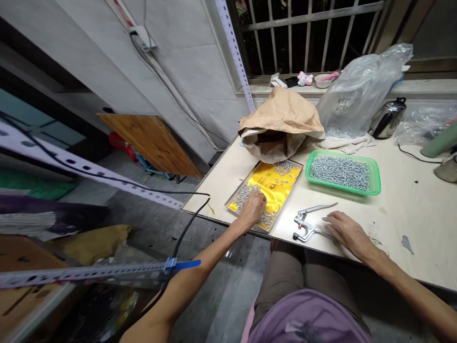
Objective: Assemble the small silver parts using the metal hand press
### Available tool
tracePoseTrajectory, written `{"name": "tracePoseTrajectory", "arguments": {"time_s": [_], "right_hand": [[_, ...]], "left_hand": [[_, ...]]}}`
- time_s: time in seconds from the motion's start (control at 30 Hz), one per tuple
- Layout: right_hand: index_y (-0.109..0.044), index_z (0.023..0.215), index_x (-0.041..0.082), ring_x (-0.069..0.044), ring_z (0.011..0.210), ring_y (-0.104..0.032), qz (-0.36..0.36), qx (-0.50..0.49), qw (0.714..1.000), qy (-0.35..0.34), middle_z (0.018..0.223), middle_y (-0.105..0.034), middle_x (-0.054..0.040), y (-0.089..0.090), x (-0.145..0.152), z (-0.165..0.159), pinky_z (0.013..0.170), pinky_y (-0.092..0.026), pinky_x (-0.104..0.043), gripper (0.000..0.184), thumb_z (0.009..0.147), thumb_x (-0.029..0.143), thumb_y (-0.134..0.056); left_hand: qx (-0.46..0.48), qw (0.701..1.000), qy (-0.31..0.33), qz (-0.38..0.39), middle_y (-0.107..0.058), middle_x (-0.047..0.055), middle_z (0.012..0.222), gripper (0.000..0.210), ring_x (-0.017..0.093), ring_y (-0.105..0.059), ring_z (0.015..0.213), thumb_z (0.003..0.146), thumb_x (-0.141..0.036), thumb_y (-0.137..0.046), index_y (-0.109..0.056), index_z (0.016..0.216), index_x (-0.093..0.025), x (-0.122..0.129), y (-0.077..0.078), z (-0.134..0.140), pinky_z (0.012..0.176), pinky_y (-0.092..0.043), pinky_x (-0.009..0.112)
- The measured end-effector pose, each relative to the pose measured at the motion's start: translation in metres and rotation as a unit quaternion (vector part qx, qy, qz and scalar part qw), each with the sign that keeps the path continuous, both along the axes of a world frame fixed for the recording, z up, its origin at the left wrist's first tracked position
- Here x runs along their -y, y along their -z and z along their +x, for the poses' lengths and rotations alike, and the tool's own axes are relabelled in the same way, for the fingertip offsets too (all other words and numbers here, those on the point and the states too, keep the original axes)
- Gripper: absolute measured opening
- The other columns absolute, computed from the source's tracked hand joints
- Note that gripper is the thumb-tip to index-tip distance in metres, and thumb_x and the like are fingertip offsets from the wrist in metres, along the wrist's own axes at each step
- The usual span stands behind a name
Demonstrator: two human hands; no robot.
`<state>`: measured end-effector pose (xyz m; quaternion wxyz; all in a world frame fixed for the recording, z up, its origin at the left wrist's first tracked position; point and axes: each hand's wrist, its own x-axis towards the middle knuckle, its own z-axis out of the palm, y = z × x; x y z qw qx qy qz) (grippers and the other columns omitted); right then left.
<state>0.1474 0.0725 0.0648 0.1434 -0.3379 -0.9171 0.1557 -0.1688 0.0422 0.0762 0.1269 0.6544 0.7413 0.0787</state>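
Note:
My left hand (253,207) is down in a shallow tray (287,202) with a yellow lining. Its fingers are curled together among small silvery screw-like pieces (244,194), and whatever lies between the fingertips is hidden. More pieces are scattered at the tray's far end. To the right, a pair of silver hand-press pliers (305,230) lies on the table with its handles spread. My right hand (347,233) rests over the end of the lower handle, fingers extended and not wrapped round it. Beyond it, a green plastic basket (375,177) holds many similar silvery pieces (339,172).
A crumpled brown paper bag (285,112) stands open-mouthed behind the tray. A clear plastic bag (360,95), a steel kettle (388,118) and a green cylinder (441,140) line the back. A black cable (185,228) hangs by the table's left corner, near my left arm.

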Motion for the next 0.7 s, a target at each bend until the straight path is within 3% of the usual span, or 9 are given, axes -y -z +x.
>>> {"name": "tracePoseTrajectory", "arguments": {"time_s": [0.13, 0.3, 0.4, 0.7], "right_hand": [[-0.062, 0.103, 0.021, -0.021, 0.088, -0.059, -0.045, 0.031, 0.998, 0.012, 0.096, -0.061, -0.0092, 0.011, 0.017, 0.003, 0.076, -0.051, -0.034, 0.023, 0.094, 0.025, -0.042], [-0.061, 0.107, 0.018, -0.021, 0.086, -0.057, -0.050, 0.073, 0.995, 0.044, 0.095, -0.059, -0.0084, 0.020, 0.028, 0.001, 0.076, -0.049, -0.032, 0.020, 0.092, 0.021, -0.048], [-0.062, 0.105, 0.017, -0.020, 0.084, -0.058, -0.052, 0.090, 0.993, 0.053, 0.092, -0.058, -0.0074, 0.021, 0.031, 0.000, 0.073, -0.048, -0.031, 0.018, 0.092, 0.018, -0.048], [-0.062, 0.099, 0.018, -0.019, 0.080, -0.056, -0.021, 0.070, 0.996, 0.055, 0.088, -0.056, -0.0059, 0.032, 0.034, 0.002, 0.067, -0.045, -0.029, 0.018, 0.095, 0.019, -0.044]], "left_hand": [[0.214, 0.976, -0.008, -0.024, -0.068, 0.004, 0.080, 0.020, 0.015, -0.060, 0.074, 0.080, -0.018, -0.052, -0.068, 0.091, -0.016, 0.015, 0.006, 0.033, 0.073, -0.049, 0.026], [0.393, 0.901, -0.091, -0.160, -0.062, 0.000, 0.064, 0.016, 0.011, -0.054, 0.053, 0.077, -0.022, -0.054, -0.067, 0.081, -0.013, 0.027, 0.019, 0.079, 0.053, -0.045, 0.021], [0.404, 0.887, -0.131, -0.182, -0.054, -0.004, 0.051, 0.014, 0.008, -0.046, 0.043, 0.075, -0.024, -0.057, -0.065, 0.074, -0.013, 0.026, 0.024, 0.089, 0.046, -0.038, 0.019], [0.315, 0.917, -0.113, -0.216, -0.042, -0.006, 0.042, 0.027, 0.006, -0.032, 0.041, 0.072, -0.037, -0.060, -0.063, 0.060, -0.013, 0.017, 0.026, 0.089, 0.045, -0.022, 0.021]]}}
